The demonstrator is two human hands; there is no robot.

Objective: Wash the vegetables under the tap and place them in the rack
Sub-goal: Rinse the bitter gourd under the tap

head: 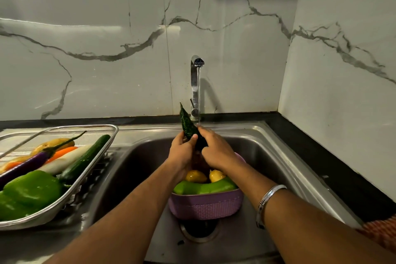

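Observation:
A dark green bitter gourd (187, 123) stands tilted over the sink, its tip pointing up and left. My left hand (182, 152) grips its lower part, thumb across it. My right hand (214, 148) holds it from the right, under the thin stream from the chrome tap (195, 83). Below my hands a purple basket (205, 206) in the sink holds a green gourd (203, 187) and two yellow lemons (196, 176). The steel mesh rack (64, 197) at the left holds a green capsicum (32, 191), cucumber (85, 158), white radish, purple brinjal, carrot and more.
The steel sink (278, 156) has a drain (199, 230) just in front of the basket. A black counter edge (321, 156) runs along the right and back. Marble-patterned walls close the back and right side.

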